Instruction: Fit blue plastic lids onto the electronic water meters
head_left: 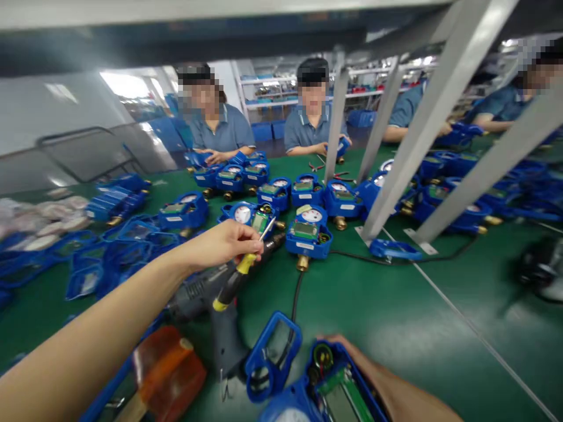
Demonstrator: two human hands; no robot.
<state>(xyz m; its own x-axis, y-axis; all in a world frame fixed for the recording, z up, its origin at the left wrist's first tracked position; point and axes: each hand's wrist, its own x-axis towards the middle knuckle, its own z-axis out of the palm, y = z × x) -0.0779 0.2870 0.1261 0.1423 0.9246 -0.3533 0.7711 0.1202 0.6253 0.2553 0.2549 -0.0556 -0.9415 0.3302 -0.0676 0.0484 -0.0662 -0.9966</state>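
My left hand [241,239] is closed round a screwdriver [235,281] with a black and yellow handle; its thin shaft points up and away. Below it lies a grey pistol-shaped power tool [226,334]. At the bottom edge my right hand [352,351] wraps the far side of an uncovered blue meter [303,392], showing a green circuit board with a display; its lower part is cut off by the frame. Most of that hand's fingers are hidden. A loose blue cover frame [275,346] lies just left of this meter.
Several blue meters [308,231] with brass fittings stand ahead. Blue cover frames [127,240] pile up at left. An orange block-like object [169,372] lies at lower left. Slanted metal posts [404,123] rise from the green table [373,305]. Co-workers [310,117] sit opposite.
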